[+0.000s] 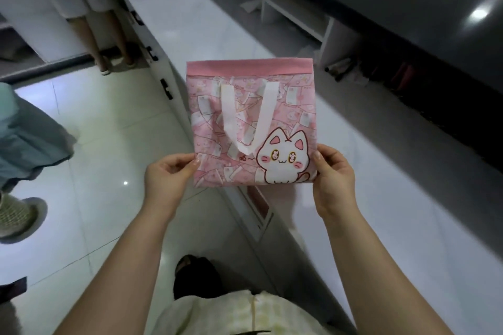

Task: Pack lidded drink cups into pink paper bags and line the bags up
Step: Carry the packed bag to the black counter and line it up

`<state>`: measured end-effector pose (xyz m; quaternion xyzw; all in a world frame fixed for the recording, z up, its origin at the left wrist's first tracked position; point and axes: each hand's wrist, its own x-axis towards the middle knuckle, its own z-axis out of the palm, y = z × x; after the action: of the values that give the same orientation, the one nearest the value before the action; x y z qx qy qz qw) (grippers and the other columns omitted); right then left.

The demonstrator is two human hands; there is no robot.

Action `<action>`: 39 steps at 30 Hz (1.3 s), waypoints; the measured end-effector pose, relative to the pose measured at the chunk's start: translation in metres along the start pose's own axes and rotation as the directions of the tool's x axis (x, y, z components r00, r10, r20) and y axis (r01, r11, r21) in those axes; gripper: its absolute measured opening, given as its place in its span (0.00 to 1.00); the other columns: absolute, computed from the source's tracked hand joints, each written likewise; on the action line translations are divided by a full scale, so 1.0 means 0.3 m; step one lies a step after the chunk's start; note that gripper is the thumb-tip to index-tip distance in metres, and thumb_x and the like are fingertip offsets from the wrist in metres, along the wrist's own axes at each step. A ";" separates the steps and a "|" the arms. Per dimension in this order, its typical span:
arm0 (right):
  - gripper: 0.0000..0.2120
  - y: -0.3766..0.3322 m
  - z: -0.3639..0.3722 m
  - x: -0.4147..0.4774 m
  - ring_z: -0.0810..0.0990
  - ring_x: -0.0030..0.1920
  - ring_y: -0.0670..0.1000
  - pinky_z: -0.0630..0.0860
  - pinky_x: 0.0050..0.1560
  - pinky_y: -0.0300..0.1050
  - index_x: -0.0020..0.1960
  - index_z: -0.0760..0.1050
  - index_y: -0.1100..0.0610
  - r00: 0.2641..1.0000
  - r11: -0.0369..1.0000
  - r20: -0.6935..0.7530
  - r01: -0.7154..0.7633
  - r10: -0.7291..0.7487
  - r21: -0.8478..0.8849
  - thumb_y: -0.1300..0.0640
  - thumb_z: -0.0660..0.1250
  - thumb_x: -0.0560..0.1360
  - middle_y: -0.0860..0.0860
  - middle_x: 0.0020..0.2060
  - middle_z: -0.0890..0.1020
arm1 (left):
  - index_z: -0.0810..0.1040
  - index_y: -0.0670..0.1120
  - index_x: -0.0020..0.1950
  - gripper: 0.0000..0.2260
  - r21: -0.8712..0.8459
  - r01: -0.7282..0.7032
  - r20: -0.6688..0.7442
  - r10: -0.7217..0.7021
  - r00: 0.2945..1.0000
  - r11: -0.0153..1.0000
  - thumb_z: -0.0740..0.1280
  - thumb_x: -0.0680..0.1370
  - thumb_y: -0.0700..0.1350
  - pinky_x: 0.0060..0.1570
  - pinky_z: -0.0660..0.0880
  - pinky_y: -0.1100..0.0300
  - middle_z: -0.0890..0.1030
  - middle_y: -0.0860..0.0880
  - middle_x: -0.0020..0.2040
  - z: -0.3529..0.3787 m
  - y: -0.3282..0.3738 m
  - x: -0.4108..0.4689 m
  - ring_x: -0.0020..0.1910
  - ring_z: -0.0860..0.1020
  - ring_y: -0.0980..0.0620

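Status: we hold a flat pink cat-print paper bag (253,128) in the air over the white counter (190,22).
Left hand (170,171) pinches its lower left edge, right hand (334,177) its lower right edge.

Single view: a wide-angle camera worn on the person's head. It faces forward and steeply downward, looking along both forearms from above the chest. The left hand (170,171) and right hand (333,179) lie near the lens, just below frame centre, holding the pink bag (251,122) between them at mid-frame. Behind the bag the white counter (206,24) runs diagonally from upper left to lower right; the tiled floor (103,149) fills the left side. Straight edges bow slightly toward the frame borders.
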<state>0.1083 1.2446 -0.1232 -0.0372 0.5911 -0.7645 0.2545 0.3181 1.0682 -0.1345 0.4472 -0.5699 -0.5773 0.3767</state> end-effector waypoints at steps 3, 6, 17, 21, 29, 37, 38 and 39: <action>0.07 0.010 0.128 0.024 0.82 0.45 0.53 0.79 0.43 0.49 0.47 0.78 0.57 1.000 1.000 0.022 0.017 -0.016 -0.026 0.67 0.64 0.78 0.53 0.44 0.83 | 0.83 0.46 0.44 0.07 0.005 -0.012 -0.026 0.012 1.000 1.000 0.74 0.72 0.34 0.40 0.77 0.71 0.84 0.58 0.33 -0.079 0.020 0.066 0.34 0.80 0.64; 0.08 0.025 0.303 0.042 0.82 0.45 0.54 0.78 0.44 0.51 0.46 0.79 0.57 0.997 0.999 0.075 0.028 -0.025 -0.038 0.67 0.64 0.78 0.54 0.44 0.84 | 0.83 0.46 0.46 0.08 -0.059 0.001 -0.055 -0.005 0.998 0.998 0.72 0.74 0.34 0.42 0.79 0.69 0.84 0.57 0.35 -0.197 0.050 0.160 0.35 0.81 0.62; 0.10 0.203 1.035 0.046 0.81 0.47 0.63 0.76 0.48 0.63 0.43 0.82 0.51 0.984 0.994 0.171 0.061 -0.044 -0.095 0.63 0.66 0.78 0.58 0.46 0.85 | 0.83 0.46 0.48 0.05 -0.194 0.090 -0.151 -0.121 0.981 0.977 0.71 0.76 0.37 0.37 0.79 0.64 0.86 0.51 0.41 -0.697 0.135 0.627 0.37 0.83 0.56; 0.09 0.273 1.194 0.038 0.82 0.46 0.58 0.79 0.46 0.55 0.44 0.81 0.53 0.988 0.989 0.132 0.095 -0.080 -0.111 0.64 0.66 0.77 0.56 0.44 0.85 | 0.83 0.52 0.45 0.06 -0.074 0.070 -0.186 -0.083 0.979 0.995 0.73 0.74 0.41 0.41 0.76 0.65 0.85 0.53 0.41 -0.817 0.111 0.762 0.39 0.82 0.60; 0.09 0.345 1.388 0.091 0.84 0.41 0.52 0.82 0.39 0.49 0.43 0.82 0.51 0.988 0.984 0.156 0.037 -0.009 -0.174 0.62 0.66 0.77 0.54 0.42 0.85 | 0.84 0.55 0.42 0.07 -0.160 0.167 -0.183 -0.196 0.963 0.973 0.74 0.73 0.42 0.44 0.77 0.60 0.86 0.54 0.41 -0.956 0.043 0.913 0.43 0.83 0.56; 0.05 0.319 1.636 0.236 0.84 0.38 0.49 0.80 0.34 0.42 0.48 0.78 0.60 0.975 0.995 0.221 0.053 -0.032 -0.089 0.67 0.64 0.78 0.52 0.38 0.85 | 0.85 0.48 0.49 0.06 -0.261 0.140 -0.258 -0.209 0.943 0.955 0.74 0.74 0.40 0.54 0.79 0.50 0.86 0.49 0.47 -0.996 0.103 1.126 0.50 0.83 0.46; 0.04 0.314 1.675 0.261 0.84 0.38 0.49 0.80 0.34 0.42 0.49 0.77 0.62 0.971 0.997 0.237 0.042 -0.027 -0.058 0.67 0.64 0.78 0.52 0.38 0.85 | 0.84 0.47 0.50 0.07 -0.269 0.132 -0.274 -0.207 0.939 0.954 0.74 0.74 0.40 0.55 0.79 0.49 0.86 0.48 0.48 -1.000 0.117 1.164 0.51 0.83 0.46; 0.04 0.311 1.714 0.291 0.84 0.38 0.49 0.80 0.34 0.42 0.50 0.77 0.63 0.967 0.999 0.252 0.033 -0.023 -0.036 0.67 0.63 0.78 0.52 0.38 0.85 | 0.84 0.46 0.51 0.07 -0.278 0.122 -0.288 -0.203 0.936 0.953 0.74 0.74 0.40 0.56 0.79 0.48 0.85 0.47 0.49 -1.003 0.132 1.206 0.52 0.83 0.45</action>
<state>0.2486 0.7358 -0.0772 -0.1471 0.5684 -0.7453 0.3158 0.4853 0.6274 -0.1118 0.5265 -0.3843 -0.5971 0.4674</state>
